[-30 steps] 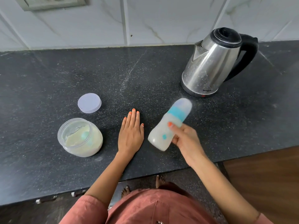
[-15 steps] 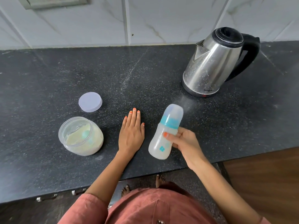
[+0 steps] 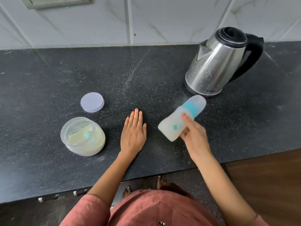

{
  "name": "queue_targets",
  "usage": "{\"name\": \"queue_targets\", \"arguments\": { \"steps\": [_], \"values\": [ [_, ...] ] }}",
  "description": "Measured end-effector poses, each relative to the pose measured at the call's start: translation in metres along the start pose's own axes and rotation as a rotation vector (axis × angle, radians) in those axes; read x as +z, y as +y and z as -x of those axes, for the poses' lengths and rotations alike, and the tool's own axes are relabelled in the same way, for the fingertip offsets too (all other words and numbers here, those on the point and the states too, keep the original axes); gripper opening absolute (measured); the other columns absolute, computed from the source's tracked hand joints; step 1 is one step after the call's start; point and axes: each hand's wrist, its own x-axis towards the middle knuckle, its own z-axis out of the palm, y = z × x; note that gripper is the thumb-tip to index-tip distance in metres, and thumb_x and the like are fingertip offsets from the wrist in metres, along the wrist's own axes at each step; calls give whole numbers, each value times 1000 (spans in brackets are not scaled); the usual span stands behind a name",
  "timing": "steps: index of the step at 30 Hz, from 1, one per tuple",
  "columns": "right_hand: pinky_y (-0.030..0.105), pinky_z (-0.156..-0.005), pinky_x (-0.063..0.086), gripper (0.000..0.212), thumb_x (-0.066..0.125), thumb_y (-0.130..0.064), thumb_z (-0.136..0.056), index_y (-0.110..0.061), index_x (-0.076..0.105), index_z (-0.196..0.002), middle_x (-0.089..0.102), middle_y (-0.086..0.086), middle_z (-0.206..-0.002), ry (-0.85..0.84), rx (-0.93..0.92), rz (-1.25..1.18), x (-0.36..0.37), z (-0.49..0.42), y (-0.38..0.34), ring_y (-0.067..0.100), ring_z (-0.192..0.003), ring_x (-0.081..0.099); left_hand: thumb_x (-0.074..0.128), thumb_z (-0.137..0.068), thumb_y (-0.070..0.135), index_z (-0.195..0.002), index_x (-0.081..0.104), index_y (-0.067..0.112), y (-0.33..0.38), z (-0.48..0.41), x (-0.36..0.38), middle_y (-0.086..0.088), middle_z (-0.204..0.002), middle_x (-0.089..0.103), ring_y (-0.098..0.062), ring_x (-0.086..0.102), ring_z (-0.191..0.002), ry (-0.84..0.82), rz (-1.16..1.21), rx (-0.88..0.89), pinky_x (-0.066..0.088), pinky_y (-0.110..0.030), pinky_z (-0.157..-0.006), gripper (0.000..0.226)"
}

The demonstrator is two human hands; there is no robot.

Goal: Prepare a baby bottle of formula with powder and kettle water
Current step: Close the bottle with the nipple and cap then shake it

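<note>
Right hand (image 3: 194,138) gripping capped bottle (image 3: 180,119) tilted above counter (image 3: 48,75), in front of kettle (image 3: 216,62), left hand (image 3: 133,132) flat with fingers together on counter, open powder jar (image 3: 83,136) and lid (image 3: 92,102) at left

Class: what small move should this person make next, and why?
Probably swing the baby bottle upright to mix it: the right hand grips it capped, tilted toward the kettle, contents cloudy; the left hand lies flat on the counter.
</note>
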Motion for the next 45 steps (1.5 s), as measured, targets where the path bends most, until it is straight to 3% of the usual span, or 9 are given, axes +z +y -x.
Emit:
{"name": "queue_targets", "arguments": {
  "steps": [2,8,13,19,24,30,35,41,45],
  "values": [
    [23,-67,57,12,62,-20,-78,-18,66,-90,75,-6,-84,20,-38,-57,2,-3,-3,7,-83,69,24,-101,28,-147,14,7,-1,2,1,-9,-156,11,-20,9,-145,2,1,-4,-2,-30,-115,51],
    [24,-70,57,35,72,-24,-56,-14,70,-90,74,3,-90,-213,33,421,-4,17,12,13,-83,69,26,-101,27,-146,15,7,0,1,0,-10,-156,13,-22,10,-145,-1,11,1,-3,-29,-114,51],
    [23,-69,56,12,62,-17,-80,-18,66,-92,74,-6,-87,21,-65,-5,-1,-4,-1,7,-84,69,23,-101,28,-147,13,8,0,2,0,-9,-156,10,-20,7,-145,9,8,1,-5,-29,-114,51],
    [23,-71,56,18,73,-14,-66,-18,71,-84,74,3,-89,-196,42,437,-7,14,12,13,-83,69,23,-101,29,-147,11,8,-1,1,0,-9,-156,9,-20,7,-145,4,-4,3,-7,-28,-113,52],
    [24,-70,57,20,64,-21,-77,-16,65,-97,72,-1,-95,32,-11,-37,-3,-4,-2,10,-87,68,23,-101,29,-147,13,8,-1,2,1,-9,-156,10,-20,7,-145,7,0,1,-5,-28,-114,51],
    [23,-67,56,27,72,-26,-56,-16,72,-82,75,-1,-84,-204,62,367,-7,16,13,11,-80,70,25,-101,28,-147,14,7,-1,1,0,-10,-156,12,-21,9,-145,5,7,-5,-2,-29,-115,51],
    [23,-68,57,16,64,-20,-76,-17,65,-91,75,-5,-84,4,-25,-74,-1,-5,-4,7,-82,69,24,-101,28,-147,13,7,0,1,1,-9,-156,11,-21,9,-145,2,1,0,-2,-30,-115,52],
    [22,-64,56,35,71,-25,-57,-12,70,-89,75,1,-84,-198,69,339,-5,14,14,11,-79,70,25,-101,27,-147,12,7,-1,1,1,-10,-156,11,-22,9,-145,-6,-2,-3,0,-31,-116,52],
    [24,-68,57,22,67,-23,-68,-17,67,-89,75,-2,-85,-48,18,1,-2,0,1,9,-82,70,24,-101,28,-147,13,7,1,0,-1,-9,-156,11,-21,8,-145,-2,14,3,-2,-30,-115,51]
  ]
}}
